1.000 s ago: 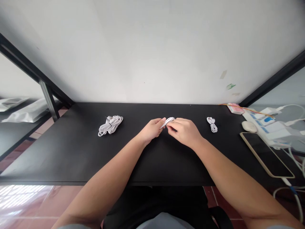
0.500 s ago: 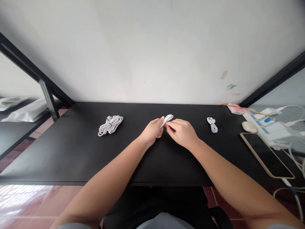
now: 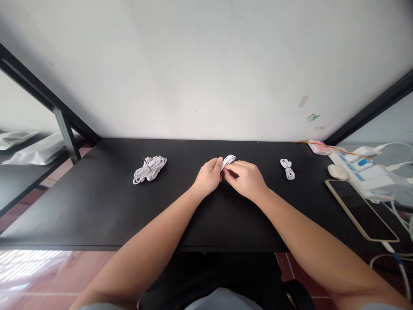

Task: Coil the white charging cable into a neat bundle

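Note:
Both hands meet at the middle of the black table. My left hand and my right hand are each closed on the same small coiled white cable, whose loops stick up between the fingertips. A loose pile of white cables lies on the table to the left of my left hand. A small tied white cable bundle lies to the right of my right hand.
At the right edge lie a phone on a charging lead, a white mouse, a white and blue power strip with plugged leads, and a pink packet. A white wall stands behind; black frame bars flank both sides.
My hands have drawn slightly closer together around the coiled cable, and its loops have turned more upright. Everything else on the table is unmoved.

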Demonstrator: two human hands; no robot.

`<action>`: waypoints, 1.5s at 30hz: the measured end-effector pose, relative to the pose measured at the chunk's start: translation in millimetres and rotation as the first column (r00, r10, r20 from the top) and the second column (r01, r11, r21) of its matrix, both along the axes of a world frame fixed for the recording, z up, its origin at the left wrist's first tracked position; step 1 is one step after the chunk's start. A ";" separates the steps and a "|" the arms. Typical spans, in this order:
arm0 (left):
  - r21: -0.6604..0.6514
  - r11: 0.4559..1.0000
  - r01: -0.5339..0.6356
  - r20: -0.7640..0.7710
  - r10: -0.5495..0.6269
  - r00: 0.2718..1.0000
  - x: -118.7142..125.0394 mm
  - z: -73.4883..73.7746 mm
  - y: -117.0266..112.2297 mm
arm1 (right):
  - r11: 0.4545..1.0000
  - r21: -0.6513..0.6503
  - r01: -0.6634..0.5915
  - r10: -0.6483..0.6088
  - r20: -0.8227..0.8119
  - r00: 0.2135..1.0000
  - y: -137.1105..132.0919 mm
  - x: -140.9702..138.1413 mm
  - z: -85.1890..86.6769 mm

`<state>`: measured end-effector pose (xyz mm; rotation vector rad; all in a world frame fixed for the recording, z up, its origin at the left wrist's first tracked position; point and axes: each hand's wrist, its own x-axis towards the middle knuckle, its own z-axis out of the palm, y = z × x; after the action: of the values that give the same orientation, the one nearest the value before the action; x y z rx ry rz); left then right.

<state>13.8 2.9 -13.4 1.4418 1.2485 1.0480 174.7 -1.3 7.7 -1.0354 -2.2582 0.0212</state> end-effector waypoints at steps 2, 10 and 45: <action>0.027 1.000 0.000 -0.055 0.002 0.998 -1.7 1.5 -0.1 | 1.000 -0.009 -0.003 0.003 -0.012 1.000 1.4 1.5 0.1; 0.030 0.991 0.133 -0.054 -0.131 0.990 -16.7 11.1 1.6 | 0.999 0.016 -0.033 0.033 0.012 0.999 6.7 10.8 1.0; -0.138 0.978 0.156 0.403 -0.089 0.911 -8.0 -1.9 4.5 | 0.997 -0.068 -0.027 0.020 -0.107 0.994 10.0 12.8 -0.4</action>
<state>5.8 7.4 -15.4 1.0957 0.9165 1.0573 187.5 8.8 7.3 -1.0193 -2.1860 0.1617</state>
